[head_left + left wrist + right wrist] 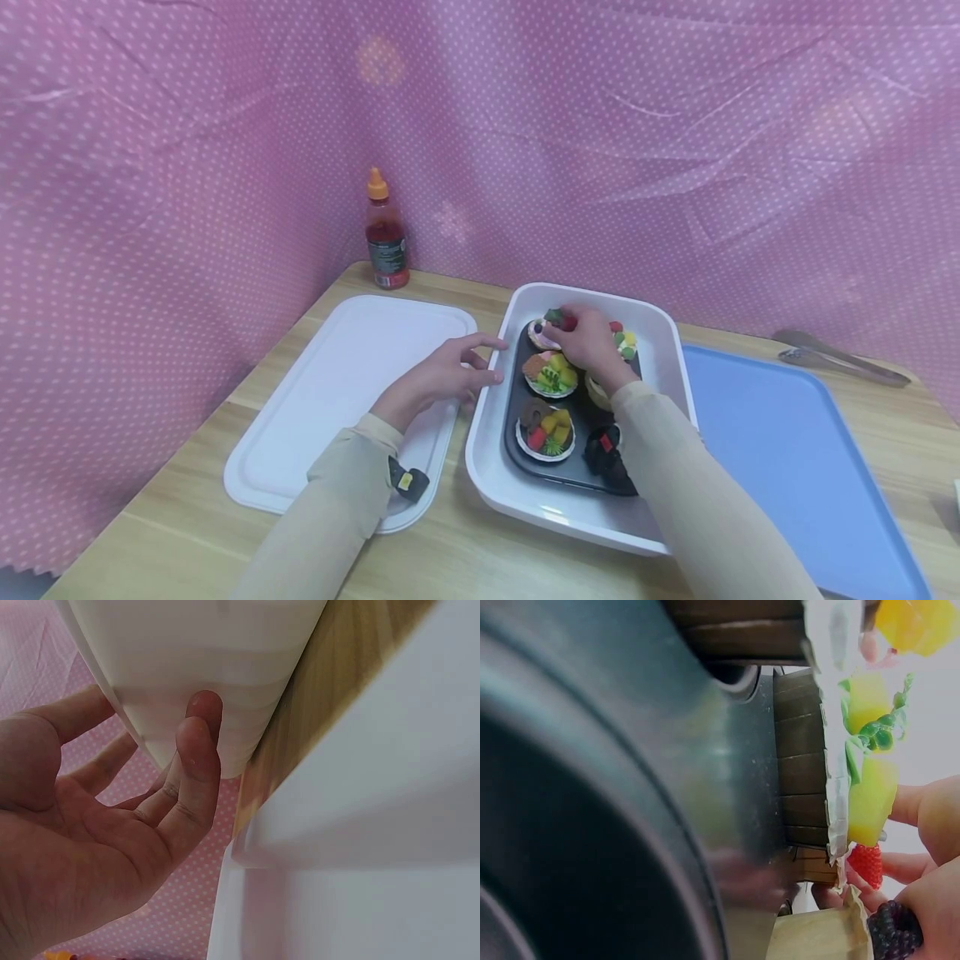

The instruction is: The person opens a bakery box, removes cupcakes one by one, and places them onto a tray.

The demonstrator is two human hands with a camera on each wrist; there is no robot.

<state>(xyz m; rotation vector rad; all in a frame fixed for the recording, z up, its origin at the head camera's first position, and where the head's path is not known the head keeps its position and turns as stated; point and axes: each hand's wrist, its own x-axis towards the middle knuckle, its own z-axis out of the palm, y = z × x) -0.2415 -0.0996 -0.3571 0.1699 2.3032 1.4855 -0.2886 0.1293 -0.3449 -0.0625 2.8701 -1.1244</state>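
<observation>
My right hand (591,337) reaches over the back of a dark muffin pan (551,479) and grips a small fruit-topped cupcake (538,336) at its back left. In the right wrist view, a red berry (865,864) and a blackberry (895,930) show by the fingers. Several other cupcakes sit in the pan, among them one with yellow fruit (553,375) and one with a chocolate ring (546,433). The pan lies inside a white tub (487,475). At the tub's left rim is my left hand (442,375), its thumb and index finger over the rim, other fingers bent loosely outside.
A white tray (330,400) lies left of the tub, under the left forearm. On the right is a blue tray (757,417), with metal tongs (840,358) behind it. A red sauce bottle (387,237) stands at the back left by the pink dotted curtain (525,150).
</observation>
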